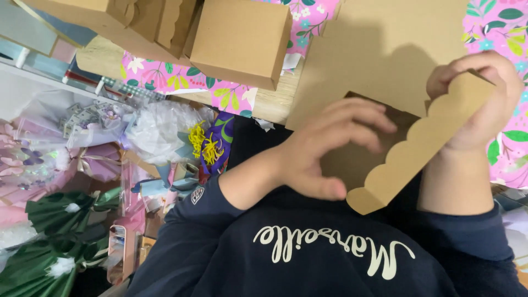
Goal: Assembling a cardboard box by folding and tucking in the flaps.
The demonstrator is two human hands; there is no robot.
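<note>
A flat brown cardboard box blank with a scalloped flap is held up in front of me, above my dark blue sweater. My right hand grips the scalloped flap near its upper end, fingers curled over the edge. My left hand presses its fingers against the inner panel of the cardboard, thumb pointing toward the flap's lower corner. Part of the cardboard's inside is hidden behind my left hand.
An assembled brown box and other folded boxes rest on a table covered in pink floral paper. To the left lie wrapped bouquets, green paper wraps and yellow ribbon curls.
</note>
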